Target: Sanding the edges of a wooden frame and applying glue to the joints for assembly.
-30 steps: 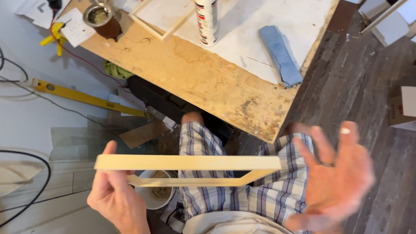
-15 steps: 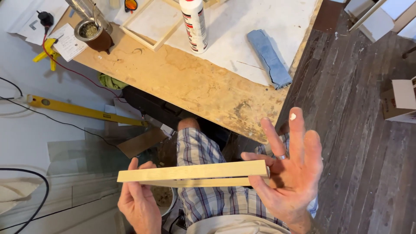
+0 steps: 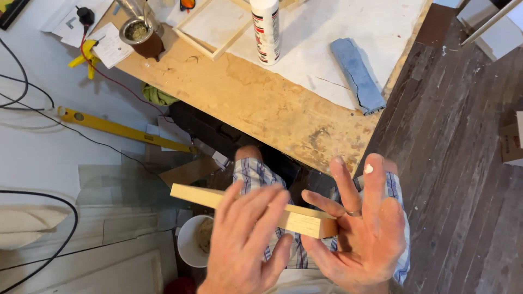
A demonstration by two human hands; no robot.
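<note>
I hold a pale wooden frame (image 3: 196, 197) edge-on over my lap, slanting down to the right. My left hand (image 3: 245, 245) lies across its middle, fingers over the top and thumb beneath, gripping it. My right hand (image 3: 370, 234) is spread wide with the palm toward the wood. The frame's right end (image 3: 321, 226) rests in the crook between its thumb and forefinger. A dab of white glue (image 3: 369, 169) sits on one right fingertip, and there is a ring on another finger.
A plywood workbench (image 3: 261, 109) ahead carries a white glue bottle (image 3: 265, 30), a folded blue rag (image 3: 357, 73), another wooden frame (image 3: 210, 41) and a metal cup (image 3: 143, 35). On the floor lie a yellow level (image 3: 120, 130), a white bucket (image 3: 188, 242) and black cables (image 3: 32, 201).
My left hand has slid from the frame's left end to its middle, close to the right hand. The frame has tilted, right end lower. The camera view has shifted closer.
</note>
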